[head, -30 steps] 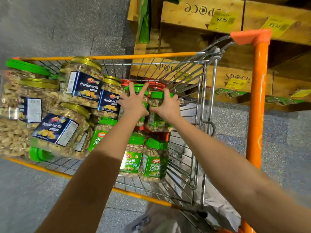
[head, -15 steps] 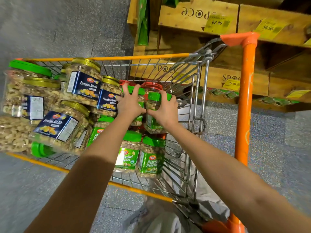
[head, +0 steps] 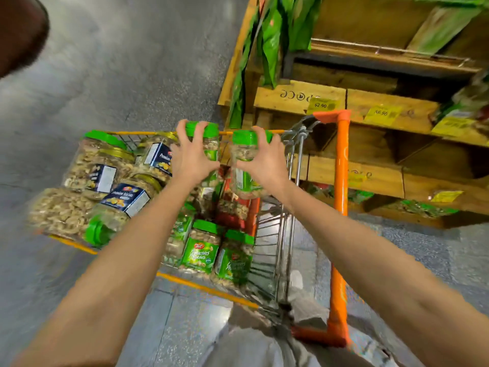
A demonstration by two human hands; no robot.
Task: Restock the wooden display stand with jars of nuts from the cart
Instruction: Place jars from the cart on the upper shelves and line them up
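Grip on two jars at once: left hand (head: 191, 157) curled round the top of a green-lidded jar (head: 211, 147), right hand (head: 264, 162) clamped the same way on a second green-lidded jar (head: 244, 154), both upright and side by side above the far right corner of the cart (head: 267, 234), clear of the load beneath. Below the wrists, more pistachio jars (head: 199, 254) standing along the near edge, a red-labelled jar (head: 232, 207) further in, and big nut-mix jars (head: 127, 198) heaped on their sides across the left half. Beyond the cart's far rim, the wooden display stand (head: 299, 98), with yellow price tags (head: 321, 105) on its boards and green bags (head: 270, 41) hanging at its corner. Reads as an early stage: one pair in hand but not yet shelved, nearly the whole cartload left to move. Cannot tell the shelf meant for these jars, nor the fill of the stand's lower bays, dark and partly behind the orange handle (head: 340, 207). Labels on the held jars largely covered by fingers; jars at the cart's left edge blurred; some price figures unreadable; dark shape (head: 18, 30) at top left cut off and not identifiable.
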